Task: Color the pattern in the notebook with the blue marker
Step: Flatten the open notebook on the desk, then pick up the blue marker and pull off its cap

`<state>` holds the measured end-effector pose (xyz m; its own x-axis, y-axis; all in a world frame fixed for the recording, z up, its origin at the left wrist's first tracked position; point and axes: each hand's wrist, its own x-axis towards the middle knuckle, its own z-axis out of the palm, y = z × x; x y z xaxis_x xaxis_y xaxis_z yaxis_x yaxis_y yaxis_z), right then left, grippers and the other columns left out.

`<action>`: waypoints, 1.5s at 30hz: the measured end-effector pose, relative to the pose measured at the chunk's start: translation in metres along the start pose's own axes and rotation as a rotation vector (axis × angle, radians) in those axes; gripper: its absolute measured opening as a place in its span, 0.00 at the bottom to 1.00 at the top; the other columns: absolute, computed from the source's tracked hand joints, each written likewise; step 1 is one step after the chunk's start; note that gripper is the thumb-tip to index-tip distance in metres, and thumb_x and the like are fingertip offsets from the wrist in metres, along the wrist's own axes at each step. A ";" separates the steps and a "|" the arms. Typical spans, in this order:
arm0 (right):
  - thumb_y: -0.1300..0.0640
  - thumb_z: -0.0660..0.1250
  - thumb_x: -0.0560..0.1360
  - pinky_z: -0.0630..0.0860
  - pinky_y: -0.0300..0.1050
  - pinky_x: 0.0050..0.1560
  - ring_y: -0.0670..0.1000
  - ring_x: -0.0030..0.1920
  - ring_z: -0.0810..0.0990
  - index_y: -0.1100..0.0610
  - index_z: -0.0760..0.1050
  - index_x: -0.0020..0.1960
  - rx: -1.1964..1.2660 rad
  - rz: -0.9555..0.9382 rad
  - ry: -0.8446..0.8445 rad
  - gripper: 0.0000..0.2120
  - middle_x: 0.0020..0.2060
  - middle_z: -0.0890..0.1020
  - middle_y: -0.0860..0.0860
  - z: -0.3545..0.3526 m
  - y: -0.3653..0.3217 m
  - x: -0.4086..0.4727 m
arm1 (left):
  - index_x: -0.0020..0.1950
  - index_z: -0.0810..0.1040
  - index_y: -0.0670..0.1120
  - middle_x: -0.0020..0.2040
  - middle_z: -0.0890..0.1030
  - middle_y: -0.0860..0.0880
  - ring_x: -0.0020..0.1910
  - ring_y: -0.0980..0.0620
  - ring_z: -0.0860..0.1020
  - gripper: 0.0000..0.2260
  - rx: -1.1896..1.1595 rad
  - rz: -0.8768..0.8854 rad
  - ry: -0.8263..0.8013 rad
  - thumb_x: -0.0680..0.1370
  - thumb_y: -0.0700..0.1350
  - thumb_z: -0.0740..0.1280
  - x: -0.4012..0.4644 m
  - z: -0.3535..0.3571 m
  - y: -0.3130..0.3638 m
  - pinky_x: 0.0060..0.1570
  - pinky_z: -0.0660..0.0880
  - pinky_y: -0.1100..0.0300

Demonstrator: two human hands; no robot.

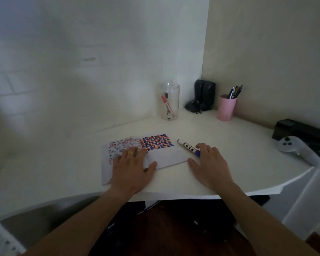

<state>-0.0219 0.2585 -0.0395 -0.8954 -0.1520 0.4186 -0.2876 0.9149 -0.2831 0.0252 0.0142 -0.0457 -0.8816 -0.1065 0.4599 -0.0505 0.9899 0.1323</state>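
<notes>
An open notebook lies on the white desk, its right page bearing a pattern filled with blue, red and black, its left page a fainter one. My left hand rests flat on the left page, fingers spread, a gold ring on one finger. The blue marker, white-bodied with a blue cap, lies on the desk at the notebook's right edge. My right hand lies palm down just right of the notebook, fingertips touching the marker's blue cap end, not gripping it.
At the back stand a clear jar with a red and a black marker, a black speaker and a pink cup of pens. A white controller and a black box sit at the right.
</notes>
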 end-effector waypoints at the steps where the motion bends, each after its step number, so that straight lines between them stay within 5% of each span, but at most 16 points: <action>1: 0.44 0.63 0.76 0.75 0.52 0.54 0.59 0.55 0.78 0.56 0.72 0.64 -0.025 -0.009 0.009 0.22 0.54 0.81 0.54 0.003 0.001 0.001 | 0.60 0.79 0.54 0.64 0.81 0.46 0.64 0.43 0.77 0.22 0.009 0.019 0.015 0.75 0.65 0.61 0.001 0.002 -0.001 0.60 0.72 0.45; 7: 0.40 0.56 0.80 0.72 0.51 0.62 0.57 0.60 0.73 0.55 0.65 0.76 -0.200 -0.018 -0.105 0.30 0.62 0.77 0.54 0.006 0.001 0.018 | 0.56 0.83 0.53 0.66 0.80 0.45 0.66 0.43 0.77 0.18 -0.022 0.109 0.005 0.77 0.62 0.62 0.006 0.012 -0.005 0.60 0.76 0.44; 13: 0.45 0.62 0.79 0.75 0.47 0.47 0.52 0.47 0.77 0.51 0.81 0.57 -0.128 0.053 -0.237 0.14 0.47 0.79 0.50 -0.001 -0.004 0.070 | 0.55 0.83 0.54 0.66 0.80 0.45 0.65 0.42 0.76 0.18 -0.054 0.098 -0.023 0.76 0.63 0.61 0.008 0.007 -0.005 0.57 0.76 0.43; 18: 0.48 0.69 0.77 0.71 0.41 0.39 0.48 0.41 0.78 0.55 0.83 0.49 0.414 0.167 -0.177 0.11 0.43 0.84 0.50 0.000 -0.046 0.120 | 0.57 0.80 0.57 0.68 0.77 0.46 0.66 0.43 0.73 0.19 -0.020 0.083 -0.118 0.76 0.65 0.57 0.015 0.004 -0.008 0.57 0.73 0.43; 22: 0.55 0.72 0.76 0.77 0.44 0.43 0.49 0.40 0.81 0.60 0.82 0.51 1.029 0.269 -0.348 0.08 0.44 0.85 0.54 0.009 -0.088 0.134 | 0.64 0.73 0.59 0.73 0.66 0.49 0.71 0.45 0.65 0.25 0.011 0.093 -0.316 0.76 0.71 0.52 0.029 -0.016 -0.007 0.63 0.71 0.44; 28: 0.60 0.72 0.74 0.77 0.41 0.32 0.51 0.31 0.81 0.61 0.81 0.46 1.283 0.419 -0.353 0.04 0.32 0.82 0.53 0.052 -0.099 0.142 | 0.53 0.80 0.56 0.56 0.74 0.50 0.58 0.50 0.74 0.18 -0.196 0.137 -0.511 0.79 0.64 0.56 0.080 -0.029 -0.032 0.60 0.75 0.49; 36: 0.58 0.73 0.74 0.76 0.41 0.32 0.53 0.33 0.79 0.61 0.82 0.44 1.305 0.334 -0.276 0.05 0.32 0.82 0.54 0.075 -0.085 0.140 | 0.53 0.83 0.49 0.39 0.85 0.54 0.31 0.63 0.78 0.12 -0.319 0.061 -0.238 0.82 0.53 0.62 0.156 -0.004 -0.060 0.40 0.76 0.61; 41: 0.55 0.75 0.72 0.70 0.39 0.28 0.50 0.27 0.73 0.57 0.83 0.40 1.315 0.303 -0.278 0.06 0.28 0.77 0.51 0.075 -0.080 0.139 | 0.52 0.80 0.51 0.39 0.82 0.56 0.35 0.58 0.80 0.14 -0.427 0.255 0.094 0.83 0.55 0.57 0.144 0.016 -0.070 0.38 0.75 0.62; 45: 0.59 0.73 0.73 0.74 0.43 0.33 0.53 0.32 0.77 0.59 0.82 0.45 1.363 0.226 -0.279 0.04 0.32 0.81 0.56 0.073 -0.081 0.136 | 0.59 0.78 0.54 0.41 0.80 0.58 0.37 0.58 0.78 0.21 -0.435 0.335 0.078 0.80 0.65 0.54 0.130 0.015 -0.078 0.36 0.70 0.68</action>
<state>-0.1449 0.1365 -0.0226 -0.9567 -0.2674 0.1151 -0.0852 -0.1209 -0.9890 -0.0928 -0.0751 -0.0098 -0.7781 0.1850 0.6003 0.4397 0.8429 0.3102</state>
